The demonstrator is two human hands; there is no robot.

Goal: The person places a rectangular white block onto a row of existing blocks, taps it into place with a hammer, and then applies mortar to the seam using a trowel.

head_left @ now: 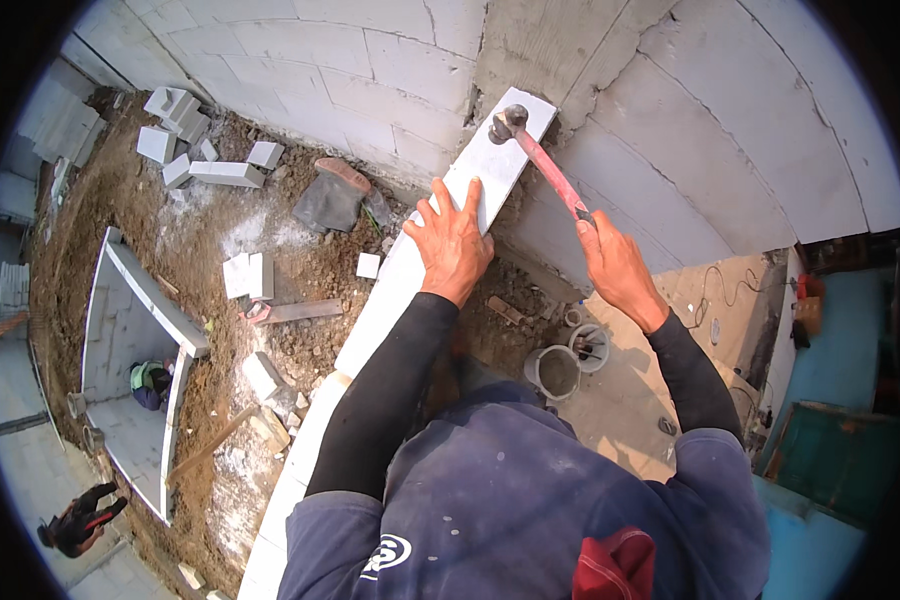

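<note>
The left hand (450,243) lies on a long white block (487,160), its fingers spread apart between the block's left and right edges. The right hand (618,268) is closed around the red handle of a hammer (553,172). The hammer's dark head is at the far end of the block, near the corner where the left wall (300,55) meets the right wall (760,110); whether it touches the block's top cannot be told. On the soil (120,215) beyond the block's left edge lie a small white cube (368,265) and a grey cloth (328,203). To the right, two buckets (540,392) stand side by side near the left edge of the tan floor (660,370)
</note>
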